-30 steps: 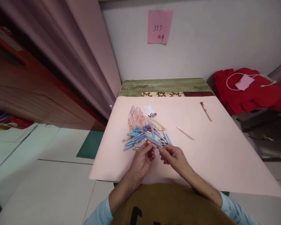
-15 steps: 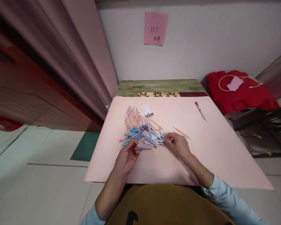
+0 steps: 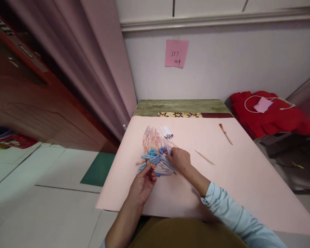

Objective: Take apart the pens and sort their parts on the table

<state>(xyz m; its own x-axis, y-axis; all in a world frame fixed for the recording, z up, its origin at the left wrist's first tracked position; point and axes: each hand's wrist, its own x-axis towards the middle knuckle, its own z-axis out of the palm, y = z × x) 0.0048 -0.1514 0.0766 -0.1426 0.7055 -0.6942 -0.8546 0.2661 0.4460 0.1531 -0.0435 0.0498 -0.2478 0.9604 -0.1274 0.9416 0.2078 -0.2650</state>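
Note:
Between the thumb and fingertips of my left hand [image 3: 144,182] is a small orange-brown pen piece [image 3: 153,166], above the near side of a pile of pen parts. My right hand [image 3: 180,159] reaches down at the pile's right side with fingers bent together; what they pinch is hidden. Around both hands lie blue pen barrels [image 3: 160,173], small blue pieces [image 3: 152,152] and loose white refills. Behind them lie a bunch of clear pinkish pen barrels [image 3: 152,136] and a row of white refills with dark ends [image 3: 166,131].
To the right on the pink-covered table [image 3: 237,179] lie a thin stick-like pen part [image 3: 205,157] and a brown-topped pen [image 3: 225,133]. Red cloth [image 3: 284,120] with a white cable [image 3: 248,105] sits beyond the right edge. A curtain [image 3: 111,69] hangs at left.
My right hand has moved left and away from me, from the pile's right edge to over its upper right side. The left hand keeps its piece. The view has tilted up.

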